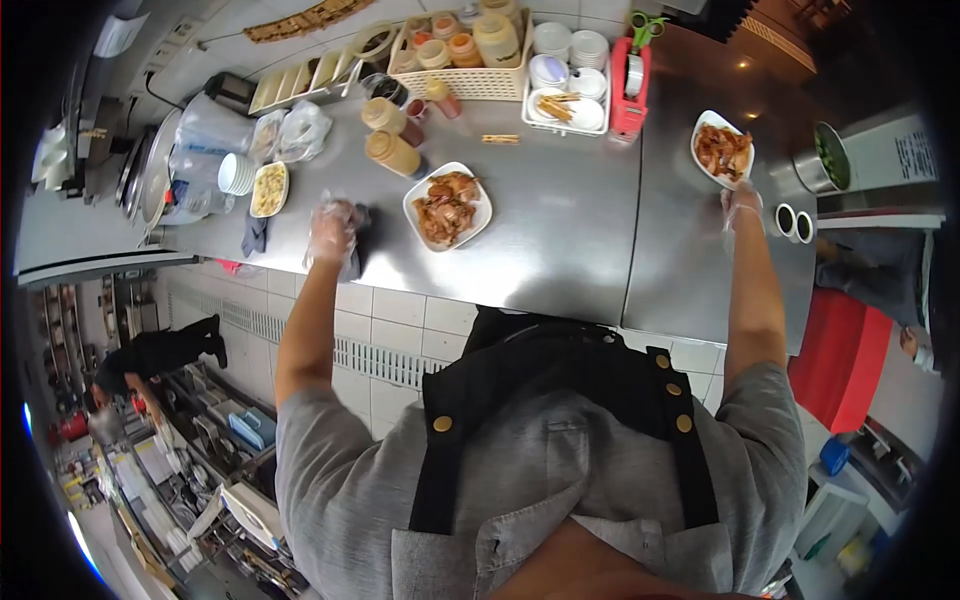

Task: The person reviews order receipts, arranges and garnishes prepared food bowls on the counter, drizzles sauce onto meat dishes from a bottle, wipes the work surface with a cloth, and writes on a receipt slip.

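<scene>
My right hand (pixel 742 207), in a clear plastic glove, grips the near edge of a white square dish (pixel 704 119) holding browned chicken pieces (pixel 724 150). On the left, my gloved left hand (pixel 333 228) is closed on a dark cloth (pixel 361 228) near the counter's front edge. Between the hands stands a second white dish (pixel 484 220), with more browned chicken (pixel 447 207) in it. A small white bowl of pale yellow food (pixel 269 190) is left of my left hand. Two small dark sauce cups (pixel 795 222) sit right of my right hand.
Sauce bottles (pixel 392 152) stand behind the middle dish. Along the back are a cream basket of bottles (pixel 460 80), a white rack of lids (pixel 566 122) and a red tape dispenser (pixel 630 95). A metal pot of greens (pixel 825 160) is far right. A person (pixel 165 355) bends at lower left.
</scene>
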### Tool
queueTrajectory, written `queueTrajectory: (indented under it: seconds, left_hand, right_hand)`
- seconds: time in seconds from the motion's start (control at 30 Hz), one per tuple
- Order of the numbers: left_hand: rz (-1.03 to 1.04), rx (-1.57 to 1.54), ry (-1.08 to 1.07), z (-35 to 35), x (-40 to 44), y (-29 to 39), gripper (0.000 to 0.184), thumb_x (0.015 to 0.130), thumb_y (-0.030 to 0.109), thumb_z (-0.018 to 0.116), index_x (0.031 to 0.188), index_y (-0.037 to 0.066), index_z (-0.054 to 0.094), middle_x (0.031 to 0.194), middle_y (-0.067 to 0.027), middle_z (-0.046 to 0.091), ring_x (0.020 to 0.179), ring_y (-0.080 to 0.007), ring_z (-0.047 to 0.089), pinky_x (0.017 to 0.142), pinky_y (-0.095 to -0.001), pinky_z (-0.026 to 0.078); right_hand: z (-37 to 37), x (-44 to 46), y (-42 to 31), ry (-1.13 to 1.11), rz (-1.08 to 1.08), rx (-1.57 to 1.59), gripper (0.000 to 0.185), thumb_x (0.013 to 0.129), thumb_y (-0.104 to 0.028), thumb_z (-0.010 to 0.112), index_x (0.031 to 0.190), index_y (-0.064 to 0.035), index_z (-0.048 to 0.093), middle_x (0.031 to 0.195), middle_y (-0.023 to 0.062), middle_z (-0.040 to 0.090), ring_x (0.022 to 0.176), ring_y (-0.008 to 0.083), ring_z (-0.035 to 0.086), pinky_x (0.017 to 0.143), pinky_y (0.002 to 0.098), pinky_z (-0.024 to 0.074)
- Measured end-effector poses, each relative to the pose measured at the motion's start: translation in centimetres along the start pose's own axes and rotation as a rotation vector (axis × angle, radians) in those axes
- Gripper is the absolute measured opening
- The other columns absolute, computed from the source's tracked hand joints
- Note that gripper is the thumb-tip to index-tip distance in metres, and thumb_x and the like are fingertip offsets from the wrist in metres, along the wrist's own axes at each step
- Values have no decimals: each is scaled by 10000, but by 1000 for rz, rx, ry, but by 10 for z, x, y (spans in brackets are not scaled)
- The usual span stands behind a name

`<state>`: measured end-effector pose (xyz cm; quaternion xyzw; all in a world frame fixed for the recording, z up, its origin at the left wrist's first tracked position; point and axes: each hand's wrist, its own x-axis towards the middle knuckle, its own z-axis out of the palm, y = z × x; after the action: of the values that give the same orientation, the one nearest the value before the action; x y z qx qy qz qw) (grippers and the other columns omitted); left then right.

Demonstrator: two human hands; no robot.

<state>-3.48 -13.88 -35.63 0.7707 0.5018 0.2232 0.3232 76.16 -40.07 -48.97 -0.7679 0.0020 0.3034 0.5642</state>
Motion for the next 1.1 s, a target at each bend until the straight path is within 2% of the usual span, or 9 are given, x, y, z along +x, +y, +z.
queueTrajectory:
  seconds: [0.03,0.07,0.23,0.3,0.4,0.63,0.8,0.93,1.1]
  left_hand:
    - [12,452,87,-10,12,20,190,876,254,614,936,79,653,837,-110,641,802,-258,633,720,-400,503]
    - [484,1098,318,3,19,40,199,847,225,624,963,79,692,847,-120,671,825,-294,656,746,-427,515]
    - [-400,132,-473,89,67,-60,366,957,293,503,1213,47,591,1033,-194,688,968,-340,660,885,-438,501]
    - [-353,59,-451,98,38,26,334,999,253,472,1230,20,538,1034,-182,680,900,-277,658,832,-395,513]
    - [-357,-164,-452,121,19,33,313,999,215,480,1239,18,515,1036,-181,669,882,-250,640,801,-366,515]
    - [-90,-124,-552,203,12,114,270,985,233,521,1165,34,546,1011,-217,667,921,-338,650,813,-411,499]
    - [110,47,-337,274,21,173,270,940,301,643,825,70,564,650,-107,655,639,-269,656,615,-380,497]
    - [365,-218,-402,285,11,194,168,945,251,624,956,84,623,841,-145,667,764,-336,636,716,-404,510]
    - [198,-212,-281,236,17,221,247,977,301,589,997,56,615,861,-142,659,794,-322,630,763,-398,512]
  right_hand:
    - [8,-10,2,11,-1,0,247,937,-267,552,996,-39,626,754,97,669,696,220,674,565,356,524]
    - [21,-24,9,-8,-11,-8,246,939,-271,557,996,-42,625,756,93,660,690,213,665,555,354,522]
    - [154,-186,76,-771,12,1,241,949,-288,582,997,-54,618,763,73,615,658,178,624,503,346,511]
    - [210,-268,88,-1079,64,-22,240,954,-294,591,997,-59,615,766,65,597,645,164,607,483,343,506]
    - [240,-353,41,-953,81,-197,458,998,-335,528,1345,-48,443,866,90,619,583,167,601,500,309,540]
    - [171,-320,36,-837,-4,-431,336,930,-39,361,1234,11,496,808,112,617,593,170,613,491,310,539]
    - [70,-300,26,-599,-251,-376,356,924,-102,396,1237,23,513,795,106,631,604,178,625,548,321,525]
    - [-7,-240,58,-449,-438,-385,386,916,-215,459,1204,23,557,812,91,653,598,159,623,537,312,517]
    - [-54,-213,37,-192,-132,-81,373,870,-53,408,1201,-8,574,953,148,681,713,238,696,480,335,571]
